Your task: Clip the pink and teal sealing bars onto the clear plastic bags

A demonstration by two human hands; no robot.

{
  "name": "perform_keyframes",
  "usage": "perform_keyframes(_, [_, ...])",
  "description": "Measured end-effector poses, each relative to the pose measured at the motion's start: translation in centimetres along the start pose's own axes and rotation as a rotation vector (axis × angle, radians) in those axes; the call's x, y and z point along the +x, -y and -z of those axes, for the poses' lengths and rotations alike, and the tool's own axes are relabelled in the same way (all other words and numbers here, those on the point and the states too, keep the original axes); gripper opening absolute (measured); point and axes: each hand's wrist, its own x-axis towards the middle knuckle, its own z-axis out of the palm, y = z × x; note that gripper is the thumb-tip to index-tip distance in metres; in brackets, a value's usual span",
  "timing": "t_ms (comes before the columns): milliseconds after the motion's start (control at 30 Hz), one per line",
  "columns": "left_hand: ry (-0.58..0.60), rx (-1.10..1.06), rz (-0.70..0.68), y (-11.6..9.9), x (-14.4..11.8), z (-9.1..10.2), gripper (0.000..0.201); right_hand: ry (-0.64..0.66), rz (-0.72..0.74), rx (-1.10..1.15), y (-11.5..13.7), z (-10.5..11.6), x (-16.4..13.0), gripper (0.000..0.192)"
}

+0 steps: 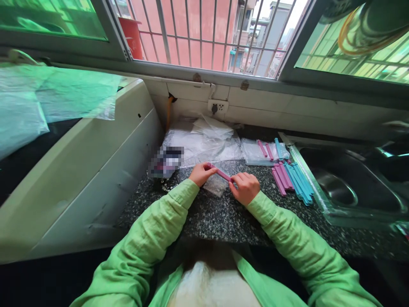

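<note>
My left hand pinches one end of a pink bag clip, a slim straight bar. At its other end, my right hand has its fingers closed round the clip. The bar slants down to the right between both hands, above the counter. Just below it shows a small clear plastic bag; whether the clip grips this bag, I cannot tell. To the right lie several pink clips beside several blue clips.
Clear plastic bags are spread at the back of the speckled counter. More clips rest on a bag pack. A metal sink is on the right, a white appliance on the left. A blurred-out item sits nearby.
</note>
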Motion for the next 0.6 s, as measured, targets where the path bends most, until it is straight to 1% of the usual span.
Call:
perform_keyframes(233, [-0.005, -0.055, 0.03, 0.0, -0.03, -0.18, 0.031, 0.0, -0.011, 0.037, -0.19, 0.39, -0.02, 0.022])
perform_keyframes(433, [-0.004, -0.071, 0.031, 0.26, -0.11, -0.45, 0.028, -0.054, 0.004, 0.089, -0.31, 0.55, -0.01, 0.024])
perform_keyframes(600, [0.007, -0.072, 0.048, 0.33, -0.13, -0.48, 0.029, -0.074, 0.035, 0.108, -0.25, 0.66, 0.02, 0.022])
